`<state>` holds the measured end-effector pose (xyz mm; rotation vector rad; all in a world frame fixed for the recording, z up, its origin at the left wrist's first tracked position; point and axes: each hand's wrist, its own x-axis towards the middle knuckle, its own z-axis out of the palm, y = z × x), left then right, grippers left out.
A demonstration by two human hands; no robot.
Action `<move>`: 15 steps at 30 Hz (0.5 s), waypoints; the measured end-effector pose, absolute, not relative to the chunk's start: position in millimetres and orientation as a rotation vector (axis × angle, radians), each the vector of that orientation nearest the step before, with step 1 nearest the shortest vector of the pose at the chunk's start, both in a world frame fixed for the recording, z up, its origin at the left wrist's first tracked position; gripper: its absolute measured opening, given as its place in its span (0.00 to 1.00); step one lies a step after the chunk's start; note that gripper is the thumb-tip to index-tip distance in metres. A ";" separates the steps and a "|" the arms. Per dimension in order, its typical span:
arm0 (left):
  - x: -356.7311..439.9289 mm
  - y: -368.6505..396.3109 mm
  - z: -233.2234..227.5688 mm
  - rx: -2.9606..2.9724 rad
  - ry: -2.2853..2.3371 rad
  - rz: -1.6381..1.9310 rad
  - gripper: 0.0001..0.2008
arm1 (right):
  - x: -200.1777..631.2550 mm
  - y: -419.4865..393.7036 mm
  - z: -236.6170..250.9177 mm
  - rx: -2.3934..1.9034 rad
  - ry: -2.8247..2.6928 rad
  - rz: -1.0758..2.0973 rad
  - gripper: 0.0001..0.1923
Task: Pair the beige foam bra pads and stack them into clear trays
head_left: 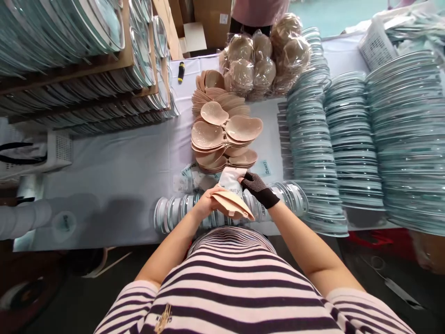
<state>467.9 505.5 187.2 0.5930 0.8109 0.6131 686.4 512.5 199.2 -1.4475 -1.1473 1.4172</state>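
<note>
Our left hand point(207, 201) closes its fingers on folded beige bra cups point(232, 202) above a row of clear round cases point(172, 214); our gloved right hand point(257, 186) pinches a white printed packet point(230, 178); we seem mid-pairing, which calls for light, steady grips

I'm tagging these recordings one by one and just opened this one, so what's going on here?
A person in a striped shirt is at a table, handling beige cups. The left hand holds a beige cup piece, while the right hand, in a dark dotted glove, is at a white printed packet just beyond it. Stacked beige cups lie farther back, and stacks of clear containers stand to the right.
</note>
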 end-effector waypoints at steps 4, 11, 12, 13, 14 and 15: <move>448.8 503.1 185.4 0.566 0.718 0.616 0.24 | 690.1 507.0 207.3 -1.434 -1.298 1.474 0.20; 454.8 508.2 199.3 0.900 0.784 0.627 0.17 | 667.7 506.5 207.3 -1.383 -1.436 1.339 0.15; 456.3 508.1 204.2 0.919 0.767 0.625 0.18 | 665.6 506.0 205.0 -1.379 -1.447 1.338 0.14; 457.0 507.6 208.4 0.919 0.761 0.618 0.19 | 665.1 505.4 202.9 -1.382 -1.458 1.344 0.13; 456.6 507.0 211.3 0.902 0.767 0.611 0.20 | 666.4 504.7 201.6 -1.397 -1.464 1.338 0.13; 455.2 506.5 212.2 0.871 0.782 0.606 0.21 | 669.5 504.0 201.5 -1.423 -1.471 1.307 0.13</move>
